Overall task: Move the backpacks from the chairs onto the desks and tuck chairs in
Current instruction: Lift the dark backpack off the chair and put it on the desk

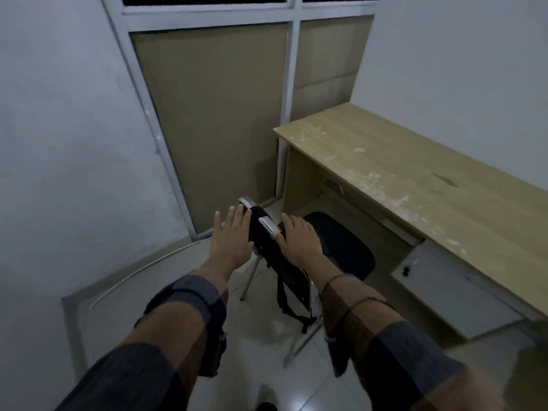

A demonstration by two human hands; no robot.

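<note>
From the head view, both arms reached forward and down toward a chair [341,247] that stood in front of a wooden desk [415,185]. The left hand [232,235] was held flat with its fingers straight and slightly spread, fingertips pointing away from the person; it lay against the left side of the chair's backrest top, just beside the silver frame end there, though whether it actually pressed the backrest could not be told. The right hand [296,238] lay palm-down on the top of the backrest with straight fingers resting on it, its thumb next to a silver bracket. Neither hand was curled round anything.

The chair's black seat lay to the right of the right hand, facing the desk's open knee space, with its front edge near the desk's front and not yet underneath. The backrest's long axis ran from beyond the left fingertips back toward the person, passing under the right wrist.

Black straps [289,295] hung from the backrest below the right forearm, ending near the chair's silver legs [299,342]. Whether they belonged to a backpack could not be told. The desk stretched away to the right of both hands, its grey drawer unit [450,280] to the right of the right forearm.
</note>
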